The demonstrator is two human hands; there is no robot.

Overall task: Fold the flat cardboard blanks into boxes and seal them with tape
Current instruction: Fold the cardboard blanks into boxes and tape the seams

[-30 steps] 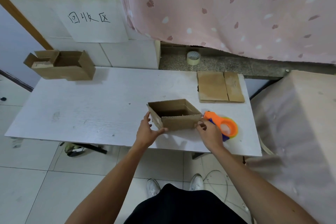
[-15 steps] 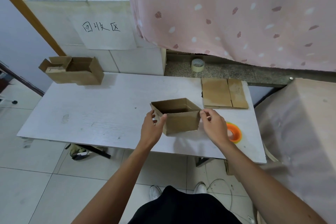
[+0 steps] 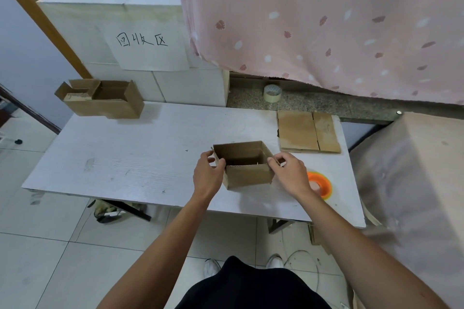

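Observation:
A small brown cardboard box (image 3: 247,174), opened into a square tube with its top open, is held just above the white table (image 3: 140,158) near its front edge. My left hand (image 3: 207,173) grips the box's left corner with thumb and curled fingers. My right hand (image 3: 288,173) pinches its right corner. A stack of flat cardboard blanks (image 3: 307,132) lies behind the box to the right. An orange tape dispenser (image 3: 320,184) lies on the table right of my right hand, partly hidden by my wrist.
A folded box with open flaps (image 3: 103,99) stands at the table's back left corner. A tape roll (image 3: 272,93) sits on the stone ledge behind. A pink curtain hangs above. White blocks carry a paper sign. A cloth-covered bulk stands at the right.
Both hands have lifted the box slightly off the table and shifted up to its top corners. The camera view has tilted upward.

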